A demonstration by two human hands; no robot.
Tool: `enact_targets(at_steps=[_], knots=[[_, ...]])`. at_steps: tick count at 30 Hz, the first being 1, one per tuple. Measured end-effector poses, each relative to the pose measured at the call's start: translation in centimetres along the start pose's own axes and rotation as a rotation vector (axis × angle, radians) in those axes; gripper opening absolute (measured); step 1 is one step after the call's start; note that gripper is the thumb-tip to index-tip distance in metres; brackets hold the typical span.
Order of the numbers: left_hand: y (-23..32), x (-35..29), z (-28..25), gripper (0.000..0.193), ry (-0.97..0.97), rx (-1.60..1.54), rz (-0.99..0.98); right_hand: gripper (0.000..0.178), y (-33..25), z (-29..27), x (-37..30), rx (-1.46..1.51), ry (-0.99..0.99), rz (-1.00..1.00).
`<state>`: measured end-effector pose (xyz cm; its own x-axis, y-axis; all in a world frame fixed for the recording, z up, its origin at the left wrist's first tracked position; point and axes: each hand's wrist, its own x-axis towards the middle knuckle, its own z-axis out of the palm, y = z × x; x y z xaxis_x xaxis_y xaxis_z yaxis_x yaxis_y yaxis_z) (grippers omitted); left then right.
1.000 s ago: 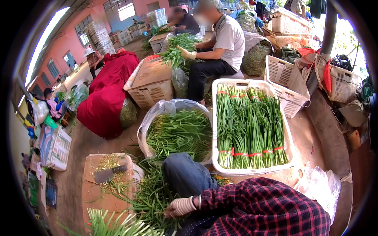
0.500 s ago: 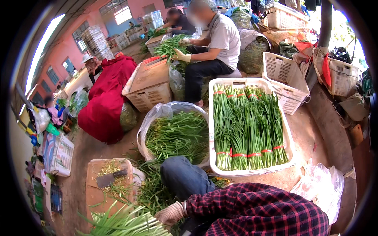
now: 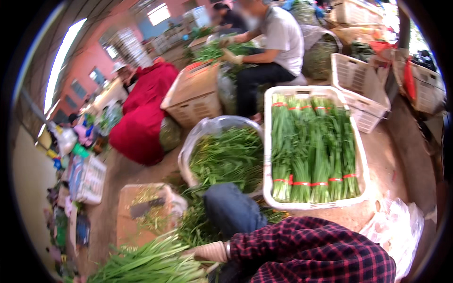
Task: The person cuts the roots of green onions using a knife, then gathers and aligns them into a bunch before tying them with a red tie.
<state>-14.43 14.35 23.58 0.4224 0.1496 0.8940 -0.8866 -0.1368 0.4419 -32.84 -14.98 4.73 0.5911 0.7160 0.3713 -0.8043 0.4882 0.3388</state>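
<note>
My right hand, in a pale ribbed glove with a plaid sleeve behind it, reaches in at the bottom middle. Its fingers go into a large loose bunch of long green leaves with pale stems, like garlic chives, and appear closed on it; the leaves hide the fingertips. My left hand is out of the picture. Behind the bunch, a cleaver lies among yellowish trimmings on a brown-topped box. More loose greens lie beside my bent knee.
A white crate holds bundles tied with red bands. Left of it stands a plastic-lined tub of loose greens. Farther back, a person handles greens by a crate, near a red cloth-covered heap. Clear plastic lies at right.
The view has shifted, so the scene sits farther right and slightly higher. The bunch has come up and shows more, now covering the fingers of my right hand.
</note>
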Motion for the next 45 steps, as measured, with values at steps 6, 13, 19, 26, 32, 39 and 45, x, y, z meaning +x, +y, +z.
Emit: enact_targets(at_steps=[6,13,19,26,32,39,45], knots=[[4.2,3.9,0.4,0.039,-0.302,-0.481,-0.814,0.046,1.3,-0.3,-1.0,-0.096,0.371,-0.177],[2.3,4.5,5.2,0.038,-0.266,-0.147,-0.731,0.033,-5.0,0.6,1.6,-0.883,0.725,-0.523],[-0.5,5.9,5.2,0.036,0.095,-0.218,-0.759,0.025,-4.9,1.3,-1.1,-1.116,0.679,-0.557],[-2.2,6.7,2.8,0.034,0.183,-0.201,-0.852,0.069,-3.7,-1.2,-2.7,-1.76,0.969,-0.595],[-2.5,4.7,3.9,0.039,0.117,-0.217,-0.972,0.076,-8.9,2.1,5.1,-1.768,0.578,-0.855],[-2.7,5.9,-0.4,0.036,0.152,-0.248,-1.021,0.025,-5.9,-1.4,-2.4,-1.29,0.717,-0.617],[-2.8,4.6,0.0,0.038,0.079,-0.308,-1.085,0.045,-5.3,3.3,3.7,-1.577,0.421,-0.655]])
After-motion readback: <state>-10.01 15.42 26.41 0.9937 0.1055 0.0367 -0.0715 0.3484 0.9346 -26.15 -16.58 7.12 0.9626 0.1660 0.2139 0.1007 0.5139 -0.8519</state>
